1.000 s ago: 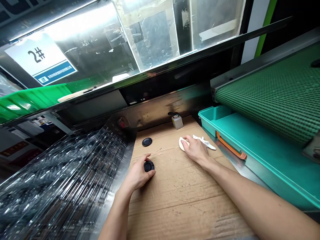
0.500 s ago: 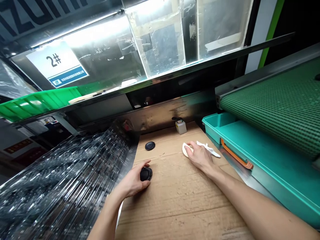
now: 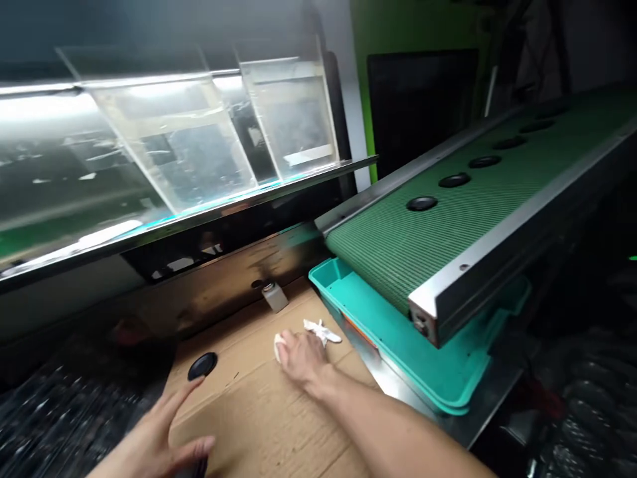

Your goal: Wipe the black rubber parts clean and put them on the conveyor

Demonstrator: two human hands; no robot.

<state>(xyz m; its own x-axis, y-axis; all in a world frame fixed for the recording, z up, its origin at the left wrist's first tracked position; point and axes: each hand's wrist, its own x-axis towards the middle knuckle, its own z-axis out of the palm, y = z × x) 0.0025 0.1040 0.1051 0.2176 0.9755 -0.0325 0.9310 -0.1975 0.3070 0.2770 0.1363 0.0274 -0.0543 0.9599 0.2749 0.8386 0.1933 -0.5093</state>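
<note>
Just beyond left hand (image 3: 166, 435): black disc (image 3: 202, 366) on cardboard (image 3: 249, 415).

Left hand (image 3: 166, 431) with thumb and fingers apart, right hand (image 3: 303, 358) palm-down, curled.

The cardboard (image 3: 259, 418) is plain tan. The disc (image 3: 202, 366) near its far left corner is black, the bottle (image 3: 275, 298) by its far edge whitish, the cloth (image 3: 323, 331) near its right edge white, the pad (image 3: 277, 347) off-white. The belt (image 3: 428, 239) is finely lined green, the tray (image 3: 432, 365) turquoise.
</note>
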